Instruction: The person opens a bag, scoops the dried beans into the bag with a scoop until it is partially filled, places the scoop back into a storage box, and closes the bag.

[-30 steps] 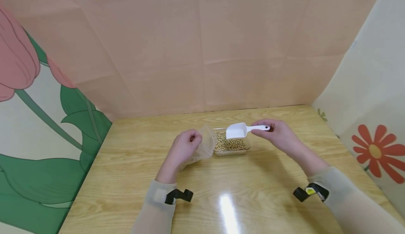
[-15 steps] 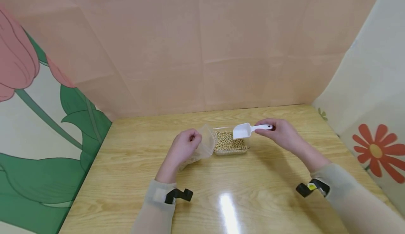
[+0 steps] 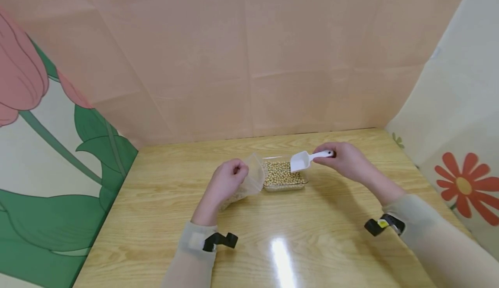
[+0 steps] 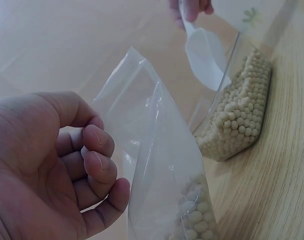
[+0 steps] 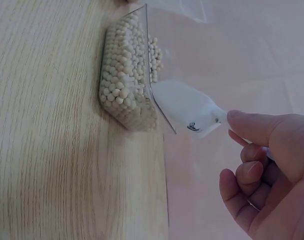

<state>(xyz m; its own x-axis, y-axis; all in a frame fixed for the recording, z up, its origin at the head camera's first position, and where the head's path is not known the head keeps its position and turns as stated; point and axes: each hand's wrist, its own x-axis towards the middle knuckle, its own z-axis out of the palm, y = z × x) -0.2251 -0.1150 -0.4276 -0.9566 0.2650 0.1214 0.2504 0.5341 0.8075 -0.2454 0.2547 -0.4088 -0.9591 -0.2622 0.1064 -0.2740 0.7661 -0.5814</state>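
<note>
My right hand (image 3: pixel 345 161) grips a white scoop (image 3: pixel 300 161) by its handle. The scoop's blade slants down over the right part of a clear rectangular container (image 3: pixel 286 187) filled with pale round beans (image 3: pixel 278 173); in the right wrist view the scoop (image 5: pixel 184 102) overlaps the container's rim. My left hand (image 3: pixel 229 177), fingers curled, pinches the top edge of a clear plastic bag (image 3: pixel 253 175) just left of the container. More beans (image 4: pixel 196 215) lie in the bag's lower part, seen in the left wrist view. The bag's mouth gapes toward the container.
A wood-grain table (image 3: pixel 156 236) carries the bag and container. Behind it rises a pink cloth backdrop (image 3: pixel 249 63). Side panels bear a printed tulip (image 3: pixel 23 67) at left and a red flower (image 3: pixel 462 187) at right.
The scoop and right hand have shifted right over the container, and the blade now tips further downward. My left hand and the bag have stayed in place.
</note>
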